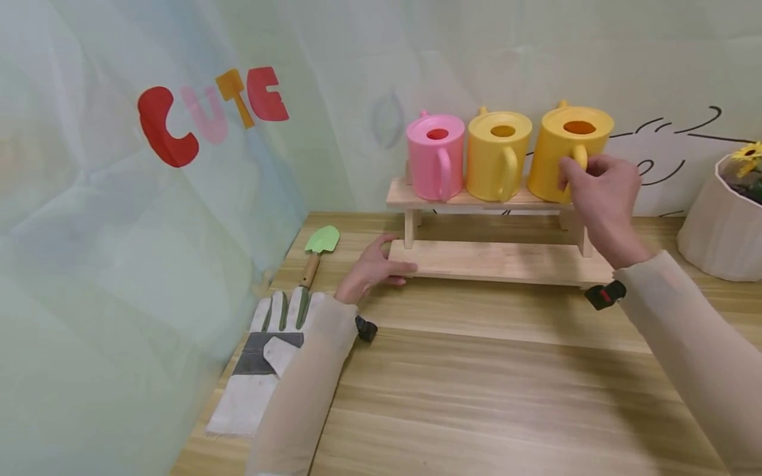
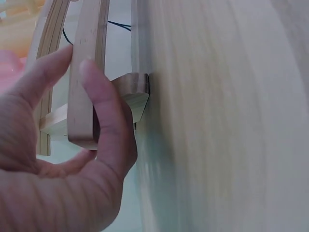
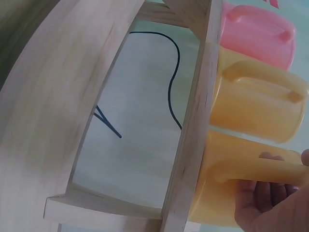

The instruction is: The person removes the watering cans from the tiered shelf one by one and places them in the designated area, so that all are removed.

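My right hand (image 1: pixel 604 192) holds the handle of the right-hand, deeper-yellow watering can (image 1: pixel 544 155), its fingers passing through the handle in the right wrist view. That can stands on the upper board of a two-tier wooden rack (image 1: pixel 494 258). Left of it on the same board stand a lighter yellow can (image 1: pixel 491 158) and a pink can (image 1: pixel 425 165), handles facing me. My left hand (image 1: pixel 372 268) grips the left end of the rack's lower board; in the left wrist view, thumb and fingers (image 2: pixel 108 106) lie on opposite sides of the wood.
A work glove (image 1: pixel 244 403) lies at the table's left, partly under my left forearm. Beyond it lies a green-bladed trowel (image 1: pixel 323 239) with a wooden handle. A white ribbed pot (image 1: pixel 723 225) with yellow flowers stands at the right. Printed cloth hangs behind and left.
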`<control>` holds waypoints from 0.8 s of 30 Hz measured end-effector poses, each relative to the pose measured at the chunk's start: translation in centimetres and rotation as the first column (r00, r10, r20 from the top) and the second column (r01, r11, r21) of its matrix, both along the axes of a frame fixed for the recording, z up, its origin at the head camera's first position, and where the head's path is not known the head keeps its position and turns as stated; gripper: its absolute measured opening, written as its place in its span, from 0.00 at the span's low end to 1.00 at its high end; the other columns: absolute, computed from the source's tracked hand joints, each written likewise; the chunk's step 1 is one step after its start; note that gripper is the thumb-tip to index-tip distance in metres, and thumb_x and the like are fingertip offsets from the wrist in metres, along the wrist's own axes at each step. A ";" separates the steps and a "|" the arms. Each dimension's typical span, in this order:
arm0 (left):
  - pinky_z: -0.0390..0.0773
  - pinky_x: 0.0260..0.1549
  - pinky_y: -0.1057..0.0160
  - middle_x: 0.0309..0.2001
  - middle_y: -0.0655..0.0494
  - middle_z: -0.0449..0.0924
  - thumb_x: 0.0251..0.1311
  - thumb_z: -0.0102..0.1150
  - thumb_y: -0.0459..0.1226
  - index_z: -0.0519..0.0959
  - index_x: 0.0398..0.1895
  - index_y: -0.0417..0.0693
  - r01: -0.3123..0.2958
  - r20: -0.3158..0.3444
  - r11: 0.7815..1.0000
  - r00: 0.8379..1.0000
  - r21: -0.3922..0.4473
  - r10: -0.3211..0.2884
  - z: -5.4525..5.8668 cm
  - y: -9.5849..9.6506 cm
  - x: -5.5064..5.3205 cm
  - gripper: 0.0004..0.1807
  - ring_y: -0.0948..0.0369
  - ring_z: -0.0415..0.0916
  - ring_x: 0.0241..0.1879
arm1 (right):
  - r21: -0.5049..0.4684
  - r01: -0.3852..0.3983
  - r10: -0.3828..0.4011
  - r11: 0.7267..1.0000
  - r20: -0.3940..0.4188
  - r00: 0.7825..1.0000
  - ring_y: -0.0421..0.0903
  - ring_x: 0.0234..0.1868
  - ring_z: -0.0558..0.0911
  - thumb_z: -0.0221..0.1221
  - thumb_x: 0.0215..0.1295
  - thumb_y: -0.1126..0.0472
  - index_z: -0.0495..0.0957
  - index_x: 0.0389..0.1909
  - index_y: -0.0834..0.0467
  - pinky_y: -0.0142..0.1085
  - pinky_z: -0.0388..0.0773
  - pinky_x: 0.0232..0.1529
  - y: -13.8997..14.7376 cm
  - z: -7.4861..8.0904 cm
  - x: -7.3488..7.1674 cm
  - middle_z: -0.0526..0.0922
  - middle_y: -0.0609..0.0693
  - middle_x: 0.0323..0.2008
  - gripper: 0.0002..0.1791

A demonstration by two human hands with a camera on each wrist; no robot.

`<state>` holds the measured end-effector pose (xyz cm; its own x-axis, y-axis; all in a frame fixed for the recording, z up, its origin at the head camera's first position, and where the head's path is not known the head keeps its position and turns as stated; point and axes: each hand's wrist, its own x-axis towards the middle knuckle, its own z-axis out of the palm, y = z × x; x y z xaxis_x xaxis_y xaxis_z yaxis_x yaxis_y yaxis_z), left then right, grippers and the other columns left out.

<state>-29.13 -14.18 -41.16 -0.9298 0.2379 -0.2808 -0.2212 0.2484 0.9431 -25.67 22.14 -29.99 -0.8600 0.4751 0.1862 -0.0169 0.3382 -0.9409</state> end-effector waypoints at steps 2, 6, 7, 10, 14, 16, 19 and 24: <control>0.91 0.29 0.68 0.62 0.31 0.79 0.63 0.77 0.27 0.53 0.87 0.48 0.008 0.003 1.000 1.000 0.004 -0.008 0.0 0.0 0.0 0.55 0.59 0.86 0.31 | -0.033 -0.008 0.008 0.999 -0.012 1.000 0.38 0.35 0.77 0.63 0.74 0.48 0.85 0.27 0.43 0.21 0.76 0.32 0.0 -0.1 -0.1 0.79 0.29 0.20 0.13; 0.92 0.30 0.67 0.63 0.29 0.79 0.61 0.77 0.25 0.53 0.87 0.48 0.021 0.011 1.000 1.000 0.010 -0.021 0.0 0.0 -0.1 0.56 0.59 0.87 0.31 | -0.109 -0.040 0.036 0.993 -0.046 0.998 0.34 0.29 0.82 0.63 0.75 0.50 0.86 0.28 0.46 0.18 0.82 0.35 0.0 -0.2 -0.3 0.82 0.32 0.19 0.14; 0.92 0.30 0.67 0.64 0.29 0.78 0.61 0.77 0.25 0.52 0.87 0.47 0.024 0.013 1.000 1.000 0.012 -0.024 0.0 0.0 -0.1 0.56 0.58 0.86 0.31 | -0.139 -0.059 0.051 0.988 -0.061 0.997 0.34 0.28 0.83 0.63 0.76 0.51 0.86 0.28 0.47 0.19 0.84 0.36 0.0 -0.2 -0.4 0.83 0.33 0.20 0.14; 0.92 0.30 0.68 0.66 0.28 0.77 0.61 0.76 0.24 0.51 0.88 0.47 0.031 0.018 0.999 0.999 0.013 -0.031 0.0 -0.1 -0.1 0.57 0.59 0.86 0.32 | -0.239 -0.121 0.098 0.963 -0.110 0.989 0.35 0.25 0.86 0.62 0.76 0.56 0.87 0.28 0.52 0.21 0.88 0.35 -0.1 -0.2 -0.5 0.85 0.38 0.20 0.14; 0.92 0.31 0.68 0.67 0.27 0.76 0.61 0.75 0.23 0.50 0.88 0.47 0.033 0.023 0.999 0.999 0.010 -0.034 -0.1 0.0 -0.2 0.58 0.59 0.86 0.33 | -0.359 -0.201 0.144 0.911 -0.181 0.973 0.38 0.21 0.87 0.61 0.76 0.61 0.87 0.26 0.59 0.27 0.91 0.31 -0.2 -0.3 -0.8 0.86 0.44 0.19 0.16; 0.92 0.31 0.68 0.67 0.27 0.76 0.62 0.75 0.22 0.50 0.88 0.47 0.032 0.023 0.999 0.999 0.009 -0.032 -0.1 0.0 -0.2 0.58 0.59 0.86 0.33 | -0.384 -0.224 0.156 0.896 -0.200 0.967 0.39 0.20 0.86 0.60 0.77 0.62 0.86 0.26 0.61 0.28 0.91 0.29 -0.2 -0.3 -1.0 0.86 0.45 0.19 0.17; 0.92 0.31 0.68 0.66 0.27 0.76 0.62 0.74 0.21 0.51 0.88 0.47 0.026 0.019 1.000 0.999 0.014 -0.026 -0.1 0.1 -0.2 0.57 0.60 0.86 0.32 | -0.387 -0.242 0.176 0.890 -0.199 0.964 0.39 0.19 0.86 0.58 0.78 0.61 0.85 0.25 0.60 0.29 0.90 0.27 -0.2 -0.4 -1.2 0.85 0.44 0.18 0.19; 0.91 0.31 0.68 0.65 0.28 0.76 0.61 0.74 0.21 0.51 0.88 0.47 0.017 0.019 1.000 1.000 0.016 -0.018 0.0 0.1 -0.2 0.56 0.60 0.85 0.32 | -0.407 -0.244 0.177 0.880 -0.195 0.965 0.37 0.18 0.84 0.56 0.79 0.60 0.84 0.22 0.58 0.26 0.88 0.25 -0.3 -0.4 -1.4 0.83 0.43 0.18 0.21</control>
